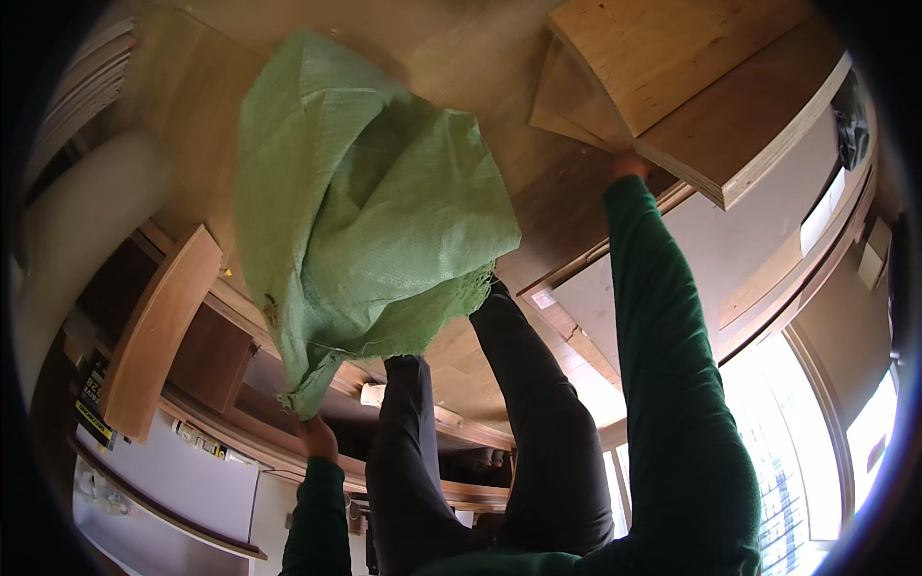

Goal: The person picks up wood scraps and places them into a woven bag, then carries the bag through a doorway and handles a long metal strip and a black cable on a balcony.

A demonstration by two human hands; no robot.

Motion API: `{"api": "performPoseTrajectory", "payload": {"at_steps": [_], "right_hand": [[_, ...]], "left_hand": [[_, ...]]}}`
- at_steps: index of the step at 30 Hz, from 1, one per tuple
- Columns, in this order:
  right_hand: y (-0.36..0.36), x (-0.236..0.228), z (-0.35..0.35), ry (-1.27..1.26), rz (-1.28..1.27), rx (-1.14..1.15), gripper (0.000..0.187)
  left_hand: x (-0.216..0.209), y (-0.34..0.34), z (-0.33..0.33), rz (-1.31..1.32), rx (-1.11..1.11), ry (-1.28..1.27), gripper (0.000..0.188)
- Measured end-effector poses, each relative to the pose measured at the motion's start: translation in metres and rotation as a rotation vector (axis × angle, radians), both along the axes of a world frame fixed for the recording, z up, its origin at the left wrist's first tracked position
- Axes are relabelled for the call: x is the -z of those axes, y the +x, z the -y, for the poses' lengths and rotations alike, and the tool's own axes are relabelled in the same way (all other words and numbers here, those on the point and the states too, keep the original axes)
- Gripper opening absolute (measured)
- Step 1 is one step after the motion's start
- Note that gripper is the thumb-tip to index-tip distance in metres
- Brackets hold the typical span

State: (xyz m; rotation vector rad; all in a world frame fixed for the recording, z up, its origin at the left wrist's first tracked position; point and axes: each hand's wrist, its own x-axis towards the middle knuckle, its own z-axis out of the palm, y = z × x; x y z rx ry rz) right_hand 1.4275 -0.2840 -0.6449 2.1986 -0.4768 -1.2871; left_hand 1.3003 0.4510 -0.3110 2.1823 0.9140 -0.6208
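My left hand (318, 439) is closed on the lower corner of a green woven sack (384, 216). The sack hangs crumpled and spread in front of my legs, with a frayed lower edge. Stretched far forward, my right hand (630, 167) is at the near corner of a thick plywood board (696, 67). Its fingers are blurred and partly hidden, so I cannot make out whether they grip the board. Just beyond that hand lies a thinner piece of wood (567, 101), partly behind the board.
A wooden panel (163, 331) leans at the left, near a pale rounded roll (96, 206). Stacked boards (91, 86) stand at the far left. Large pale sheets (691, 274) lie at the right, beside a black plastic bag (851, 123). Wooden flooring (461, 48) stretches ahead.
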Motion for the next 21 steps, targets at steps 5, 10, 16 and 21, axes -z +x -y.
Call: {"api": "performPoseTrajectory", "payload": {"at_steps": [5, 10, 16, 21], "right_hand": [[0.047, -0.036, -0.025, 0.243, 0.139, 0.137, 0.035], [0.053, -0.017, -0.017, 0.492, 0.324, 0.398, 0.042], [0.028, -0.009, -0.015, 0.648, 0.485, 0.559, 0.052], [0.049, -0.045, -0.081, 0.377, 0.527, 0.601, 0.075]], "left_hand": [[-0.009, -0.002, 0.001, -0.023, -0.010, 0.041, 0.039], [0.001, 0.006, 0.011, -0.041, 0.003, 0.025, 0.039], [0.007, 0.016, 0.017, -0.041, -0.006, 0.001, 0.038], [0.005, 0.018, 0.021, -0.042, -0.032, 0.004, 0.037]]}}
